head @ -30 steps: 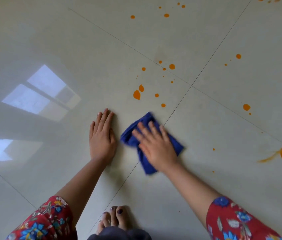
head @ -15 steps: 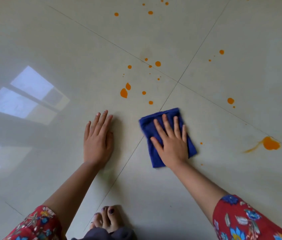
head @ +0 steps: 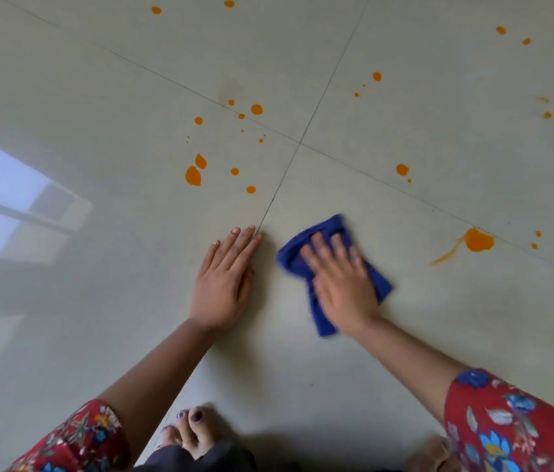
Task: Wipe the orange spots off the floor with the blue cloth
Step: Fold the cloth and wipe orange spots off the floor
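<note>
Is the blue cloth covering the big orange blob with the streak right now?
No, the blue cloth lies under the right hand, apart from the blob.

Left hand (head: pixel 222 287) and right hand (head: pixel 343 284) bare, no rings or bands seen. Right hand blurred. Forearms bare behind each wrist. Sleeves (head: pixel 520 424) short, red, floral print in blue, yellow and white. Foot (head: pixel 190 434) below left hand bare, toenails painted purple. Dark garment (head: pixel 200 459) covers its base.
</note>
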`<state>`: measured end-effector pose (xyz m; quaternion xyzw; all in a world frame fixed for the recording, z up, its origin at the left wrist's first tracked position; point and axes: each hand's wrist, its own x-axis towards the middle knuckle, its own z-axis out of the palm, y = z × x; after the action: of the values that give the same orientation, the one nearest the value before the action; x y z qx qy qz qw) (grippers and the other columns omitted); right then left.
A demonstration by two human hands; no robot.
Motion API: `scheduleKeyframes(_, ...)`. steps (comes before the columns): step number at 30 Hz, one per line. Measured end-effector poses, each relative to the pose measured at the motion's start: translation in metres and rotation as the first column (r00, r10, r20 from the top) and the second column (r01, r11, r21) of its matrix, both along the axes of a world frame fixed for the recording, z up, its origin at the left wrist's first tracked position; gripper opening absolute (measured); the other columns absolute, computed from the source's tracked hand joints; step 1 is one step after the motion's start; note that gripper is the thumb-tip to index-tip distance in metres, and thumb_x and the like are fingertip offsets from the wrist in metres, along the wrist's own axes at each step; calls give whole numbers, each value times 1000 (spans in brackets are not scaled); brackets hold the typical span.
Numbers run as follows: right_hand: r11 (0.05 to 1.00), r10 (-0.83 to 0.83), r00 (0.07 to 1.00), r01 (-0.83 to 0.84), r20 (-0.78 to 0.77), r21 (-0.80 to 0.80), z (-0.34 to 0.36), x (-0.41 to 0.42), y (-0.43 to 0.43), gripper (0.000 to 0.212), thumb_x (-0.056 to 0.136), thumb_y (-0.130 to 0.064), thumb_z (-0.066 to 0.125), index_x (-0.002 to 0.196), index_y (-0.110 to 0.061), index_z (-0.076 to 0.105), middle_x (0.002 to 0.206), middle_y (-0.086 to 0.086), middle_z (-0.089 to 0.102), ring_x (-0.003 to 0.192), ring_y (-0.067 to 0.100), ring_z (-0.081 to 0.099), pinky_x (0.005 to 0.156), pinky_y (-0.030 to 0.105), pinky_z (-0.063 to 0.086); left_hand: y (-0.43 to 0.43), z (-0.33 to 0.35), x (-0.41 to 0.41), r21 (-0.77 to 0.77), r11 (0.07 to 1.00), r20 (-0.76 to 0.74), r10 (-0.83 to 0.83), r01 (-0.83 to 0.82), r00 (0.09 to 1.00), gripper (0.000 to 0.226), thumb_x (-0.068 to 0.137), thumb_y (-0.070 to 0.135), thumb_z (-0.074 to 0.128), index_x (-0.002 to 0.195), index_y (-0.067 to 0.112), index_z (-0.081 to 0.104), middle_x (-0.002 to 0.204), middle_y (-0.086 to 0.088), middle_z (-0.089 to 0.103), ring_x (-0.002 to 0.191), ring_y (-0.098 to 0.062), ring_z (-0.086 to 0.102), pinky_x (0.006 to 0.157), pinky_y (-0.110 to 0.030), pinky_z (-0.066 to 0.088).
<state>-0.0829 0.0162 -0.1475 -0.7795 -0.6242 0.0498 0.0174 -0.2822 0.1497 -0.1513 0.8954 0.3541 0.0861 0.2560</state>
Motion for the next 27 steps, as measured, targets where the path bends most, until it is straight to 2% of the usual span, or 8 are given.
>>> scheduleKeyframes(3,794,597,800,-600,-68,-91,1,-35,-64,54,97,-38,38,150,-33,27,159,-5,21,147,26,18,117,48,13,3,0,-3,-6,999,22,43,-43,999,52,98,21,42,149,25,33,158,11,25,148,-9,14,120,-30,11)
scheduleKeyframes(5,688,712,695,-719,-95,-105,3,-11,-102,51,98,-47,39,148,-40,30,159,-11,21,148,21,15,119,46,8,0,0,-4,6,1000,13,14,-14,1000,52,98,22,42,149,24,33,158,10,25,148,-10,14,120,-31,11)
scheduleKeyframes(10,966,230,972,-223,43,-130,8,81,-81,60,96,-52,29,152,-38,15,161,-5,17,148,28,13,114,57,18,-2,0,-1,61,994,2,-88,88,996,49,100,23,40,149,23,34,158,8,26,148,-11,15,120,-33,13)
scheduleKeyframes(13,989,-124,990,129,66,-74,11,64,-9,66,88,-42,39,151,-35,20,160,0,21,147,35,16,111,61,22,-2,0,-2,46,997,-4,-57,57,998,49,100,24,39,149,24,34,158,9,25,148,-11,15,120,-34,14)
scheduleKeyframes(17,984,173,985,-173,5,-53,3,-18,9,64,92,-57,37,150,-37,21,161,-1,16,147,37,12,116,58,12,1,-1,-2,12,1000,-2,-10,10,1000,49,100,26,37,149,26,33,158,11,25,148,-9,14,120,-31,13)
scheduleKeyframes(21,895,436,898,-439,-53,-81,6,6,-51,52,101,-50,26,150,-34,24,159,-4,21,147,25,19,120,42,10,0,1,-3,-5,1000,2,17,-17,1000,51,100,25,37,150,27,30,158,13,22,148,-8,11,120,-29,10)
scheduleKeyframes(24,992,122,992,-123,-22,-37,0,56,-49,51,103,-43,20,152,-28,23,156,2,29,143,27,26,114,47,23,-1,2,-4,-1,1000,3,1,-1,1000,51,100,25,36,151,27,28,159,12,20,148,-7,9,121,-30,9)
scheduleKeyframes(27,955,-289,955,292,-61,50,2,55,10,50,101,-39,30,145,-18,41,152,7,37,139,32,35,107,51,37,0,1,-4,-11,1000,11,14,-14,1000,52,100,24,37,151,27,28,159,13,20,148,-7,8,121,-30,9)
